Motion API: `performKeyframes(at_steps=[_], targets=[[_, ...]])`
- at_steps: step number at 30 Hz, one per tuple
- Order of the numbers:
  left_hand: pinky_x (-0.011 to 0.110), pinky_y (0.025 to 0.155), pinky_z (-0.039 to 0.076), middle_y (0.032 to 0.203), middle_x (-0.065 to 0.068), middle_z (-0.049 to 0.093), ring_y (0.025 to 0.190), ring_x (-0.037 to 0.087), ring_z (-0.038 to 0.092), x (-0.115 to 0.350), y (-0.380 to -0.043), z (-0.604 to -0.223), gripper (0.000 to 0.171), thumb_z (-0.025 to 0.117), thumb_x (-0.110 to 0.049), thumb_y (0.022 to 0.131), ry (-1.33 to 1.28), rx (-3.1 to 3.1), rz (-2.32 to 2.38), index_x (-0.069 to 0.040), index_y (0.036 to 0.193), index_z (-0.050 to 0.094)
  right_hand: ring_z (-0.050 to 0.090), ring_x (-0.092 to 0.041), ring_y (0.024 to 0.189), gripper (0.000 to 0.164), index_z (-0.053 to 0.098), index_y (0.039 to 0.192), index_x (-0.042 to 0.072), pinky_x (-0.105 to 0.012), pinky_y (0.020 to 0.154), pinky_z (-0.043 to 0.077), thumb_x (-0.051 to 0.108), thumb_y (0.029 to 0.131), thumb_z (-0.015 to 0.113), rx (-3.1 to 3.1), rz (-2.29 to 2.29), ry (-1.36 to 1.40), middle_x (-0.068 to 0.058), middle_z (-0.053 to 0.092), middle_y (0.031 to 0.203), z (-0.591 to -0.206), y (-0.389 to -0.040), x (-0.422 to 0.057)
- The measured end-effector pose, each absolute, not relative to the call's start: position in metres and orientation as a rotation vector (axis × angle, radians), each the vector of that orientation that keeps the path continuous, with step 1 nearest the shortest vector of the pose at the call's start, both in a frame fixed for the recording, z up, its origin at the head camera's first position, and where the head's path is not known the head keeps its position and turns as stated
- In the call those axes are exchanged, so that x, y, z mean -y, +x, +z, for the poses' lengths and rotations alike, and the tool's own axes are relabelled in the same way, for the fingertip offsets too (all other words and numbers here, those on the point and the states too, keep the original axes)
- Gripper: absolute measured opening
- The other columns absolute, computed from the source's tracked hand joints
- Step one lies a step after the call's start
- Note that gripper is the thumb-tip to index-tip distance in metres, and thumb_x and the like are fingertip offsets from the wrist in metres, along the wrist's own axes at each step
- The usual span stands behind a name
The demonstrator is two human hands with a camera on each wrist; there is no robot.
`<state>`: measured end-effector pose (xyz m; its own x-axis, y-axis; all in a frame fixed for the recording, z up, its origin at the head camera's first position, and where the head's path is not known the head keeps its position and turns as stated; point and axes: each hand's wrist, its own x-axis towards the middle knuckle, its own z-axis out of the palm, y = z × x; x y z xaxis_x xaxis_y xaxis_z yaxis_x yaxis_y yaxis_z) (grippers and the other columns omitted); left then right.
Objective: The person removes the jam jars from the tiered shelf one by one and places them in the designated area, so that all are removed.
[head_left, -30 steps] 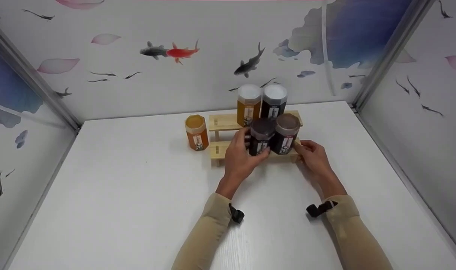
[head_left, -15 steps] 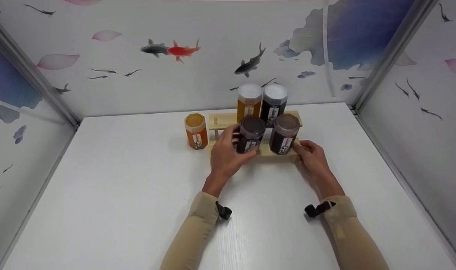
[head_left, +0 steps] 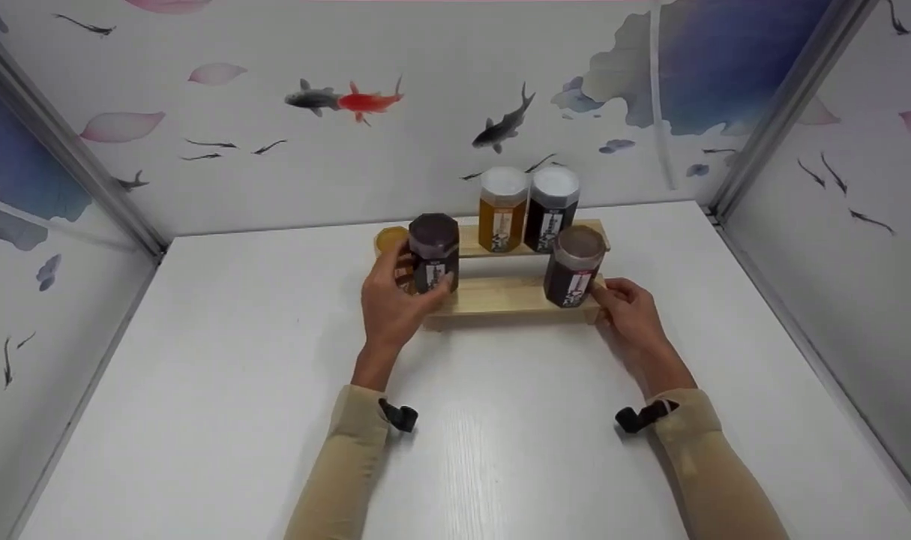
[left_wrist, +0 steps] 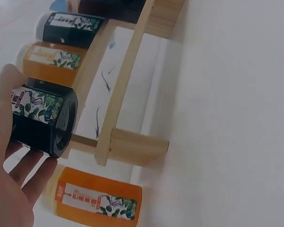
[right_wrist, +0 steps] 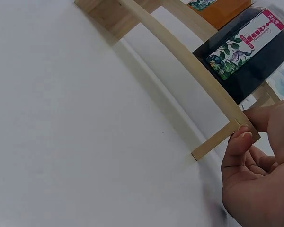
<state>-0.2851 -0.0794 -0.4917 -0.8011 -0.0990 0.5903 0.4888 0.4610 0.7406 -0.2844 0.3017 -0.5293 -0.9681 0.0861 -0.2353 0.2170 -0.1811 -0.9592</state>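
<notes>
In the head view my left hand [head_left: 394,304] grips a dark jar [head_left: 434,255] with a dark lid. The left wrist view shows this jar raised off the two-tier wooden rack [head_left: 500,296], near the rack's left end. My right hand [head_left: 635,319] pinches the right end of the lower shelf, as the right wrist view confirms. Beside those fingers, a second dark jar [head_left: 575,274] stands on that shelf. On the upper tier, an amber jar [head_left: 502,217] and a dark jar [head_left: 551,217] stand side by side, both white-lidded.
Left of the rack, an orange jar [left_wrist: 97,196] stands on the white table [head_left: 223,360], partly hidden by my left hand in the head view. A patterned panel [head_left: 238,172] rises behind the table, with more panels at both sides.
My left hand has carried the dark jar leftward from beside the other dark jar, baring the middle of the lower shelf. My right hand has stayed at the rack's right end.
</notes>
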Motion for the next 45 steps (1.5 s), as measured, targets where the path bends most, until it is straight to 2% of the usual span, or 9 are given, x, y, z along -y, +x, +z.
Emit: performKeyframes(at_steps=[9, 19, 24, 28, 34, 45], targets=[[0.040, 0.090, 0.066, 0.130, 0.007, 0.072, 0.111, 0.019, 0.072, 0.117, -0.289, -0.489, 0.077, 0.094, -0.032, 0.084, -0.324, 2.051, -1.297, -0.011, 0.151, 0.062, 0.052, -0.006, 0.077, 0.040, 0.058, 0.129, 0.006, -0.020, 0.061, 0.047, 0.029, 0.102, 0.078, -1.940, -2.301, 0.398, 0.001, 0.061, 0.105, -0.530, -0.283, -0.305], [0.046, 0.094, 0.064, 0.130, 0.010, 0.068, 0.115, 0.024, 0.069, 0.149, -0.293, -0.489, 0.073, 0.093, -0.028, 0.085, -0.166, 1.911, -1.378, -0.009, 0.149, 0.064, 0.052, -0.007, 0.080, 0.045, 0.055, 0.136, 0.009, -0.021, 0.063, 0.048, 0.034, 0.104, 0.075, -1.901, -2.275, 0.421, -0.004, 0.058, 0.118, -0.528, -0.279, -0.308], [0.043, 0.097, 0.065, 0.133, 0.009, 0.069, 0.116, 0.022, 0.069, 0.164, -0.297, -0.500, 0.074, 0.094, -0.029, 0.085, -0.030, 1.932, -1.378, -0.009, 0.149, 0.063, 0.053, -0.006, 0.077, 0.045, 0.056, 0.134, 0.009, -0.021, 0.062, 0.048, 0.033, 0.102, 0.077, -1.909, -2.279, 0.425, -0.003, 0.061, 0.115, -0.528, -0.280, -0.308], [0.043, 0.103, 0.063, 0.139, 0.014, 0.070, 0.124, 0.028, 0.071, 0.173, -0.301, -0.513, 0.075, 0.094, -0.026, 0.085, 0.062, 1.973, -1.448, -0.007, 0.150, 0.061, 0.053, -0.006, 0.073, 0.042, 0.057, 0.130, 0.008, -0.021, 0.060, 0.047, 0.031, 0.102, 0.078, -1.921, -2.288, 0.425, -0.002, 0.064, 0.109, -0.528, -0.280, -0.307], [0.040, 0.116, 0.055, 0.150, 0.020, 0.065, 0.142, 0.031, 0.063, 0.179, -0.306, -0.530, 0.076, 0.091, -0.017, 0.087, 0.064, 2.061, -1.533, -0.003, 0.153, 0.056, 0.054, -0.006, 0.074, 0.043, 0.058, 0.129, 0.007, -0.021, 0.060, 0.048, 0.032, 0.101, 0.079, -1.927, -2.281, 0.409, -0.002, 0.063, 0.107, -0.528, -0.281, -0.307], [0.043, 0.122, 0.050, 0.154, 0.023, 0.061, 0.145, 0.035, 0.060, 0.184, -0.309, -0.534, 0.078, 0.086, -0.013, 0.092, -0.010, 2.252, -1.492, -0.001, 0.159, 0.048, 0.054, -0.008, 0.079, 0.053, 0.057, 0.135, 0.008, -0.022, 0.064, 0.050, 0.038, 0.099, 0.080, -1.911, -2.256, 0.414, -0.005, 0.062, 0.116, -0.527, -0.282, -0.305]])
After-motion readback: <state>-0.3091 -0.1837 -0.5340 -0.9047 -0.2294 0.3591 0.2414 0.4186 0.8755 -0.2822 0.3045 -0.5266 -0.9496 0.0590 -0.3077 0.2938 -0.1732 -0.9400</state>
